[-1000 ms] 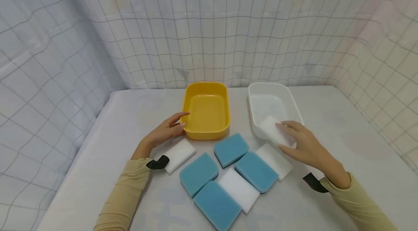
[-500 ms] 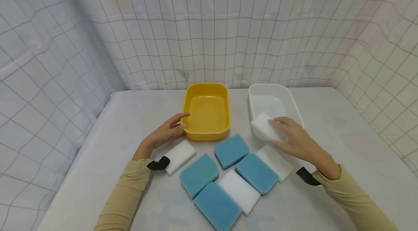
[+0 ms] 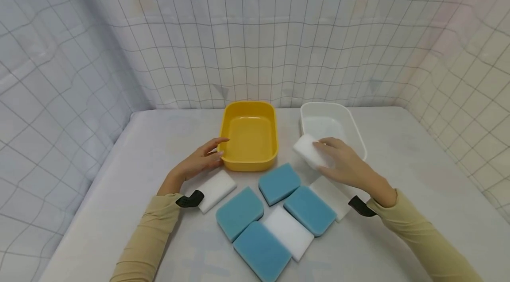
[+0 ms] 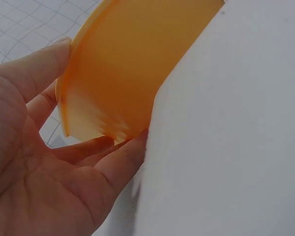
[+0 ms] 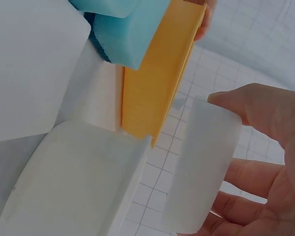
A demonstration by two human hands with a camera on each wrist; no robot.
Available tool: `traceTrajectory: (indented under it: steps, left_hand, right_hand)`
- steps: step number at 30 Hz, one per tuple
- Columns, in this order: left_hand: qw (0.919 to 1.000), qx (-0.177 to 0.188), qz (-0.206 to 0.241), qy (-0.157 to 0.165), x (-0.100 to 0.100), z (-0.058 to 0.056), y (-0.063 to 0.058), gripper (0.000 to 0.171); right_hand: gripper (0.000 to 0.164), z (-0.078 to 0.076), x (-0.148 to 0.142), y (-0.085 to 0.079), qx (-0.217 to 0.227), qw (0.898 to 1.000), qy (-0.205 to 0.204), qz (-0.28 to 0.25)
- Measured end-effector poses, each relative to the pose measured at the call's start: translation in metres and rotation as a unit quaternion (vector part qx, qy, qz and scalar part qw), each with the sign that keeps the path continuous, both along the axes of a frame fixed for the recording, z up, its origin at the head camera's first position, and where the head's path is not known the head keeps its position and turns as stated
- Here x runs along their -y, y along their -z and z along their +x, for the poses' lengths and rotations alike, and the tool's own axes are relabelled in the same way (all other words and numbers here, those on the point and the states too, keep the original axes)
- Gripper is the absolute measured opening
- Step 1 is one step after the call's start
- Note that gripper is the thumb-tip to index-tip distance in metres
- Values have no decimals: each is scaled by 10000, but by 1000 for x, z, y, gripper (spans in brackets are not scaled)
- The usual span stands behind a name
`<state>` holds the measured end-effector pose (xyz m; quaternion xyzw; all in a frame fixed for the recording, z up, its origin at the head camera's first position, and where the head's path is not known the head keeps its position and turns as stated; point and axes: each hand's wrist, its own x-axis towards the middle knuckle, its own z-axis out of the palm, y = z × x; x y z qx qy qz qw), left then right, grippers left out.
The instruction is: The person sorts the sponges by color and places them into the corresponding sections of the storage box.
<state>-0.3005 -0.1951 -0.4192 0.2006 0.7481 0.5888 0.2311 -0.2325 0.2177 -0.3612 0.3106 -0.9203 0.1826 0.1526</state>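
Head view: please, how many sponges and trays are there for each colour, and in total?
Blue sponges: 4
White sponges: 4, one of them held in the right hand
Yellow tray: 1
White tray: 1
Total: 10

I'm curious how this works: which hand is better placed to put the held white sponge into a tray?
Likely the right hand: it grips the white sponge, near the white tray and the yellow tray. The left hand holds the yellow tray's rim.

Soft light fills the head view, pinkish at two o'clock, faintly shadowed at eight o'clock from the right sleeve; wrist views are dimmer.
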Motion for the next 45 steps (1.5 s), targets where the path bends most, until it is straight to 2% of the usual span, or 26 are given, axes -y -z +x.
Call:
traceTrajectory:
  steps: [7,14,18,26,36,40,45]
  left_hand:
    - [10000,18,65,17,-3,-1,-2,55]
    - [9999,-7,125,76,-8,-6,-4,54]
    - [9998,-93,89,137,-10,-7,-5,54]
    - [9997,-211,-94,-16,-7,-5,-5,54]
    - [9997,-115,-192,83,0,4,6,53]
    - [9997,-179,-166,13,0,5,7,53]
    - [9996,-215,-166,-24,0,2,4,53]
  right_hand:
    - [54,-4,12,-3,322,9993,64,155]
    - [53,-13,17,-3,4,9995,-121,299]
    - [53,-18,20,-9,-58,9991,-117,410]
    - [54,-23,37,-21,311,9988,-251,281]
    - [51,-34,61,-3,223,9978,-593,213]
    - [50,-40,68,-5,-21,9970,-759,169]
    - [51,-48,73,-10,-40,9961,-862,195]
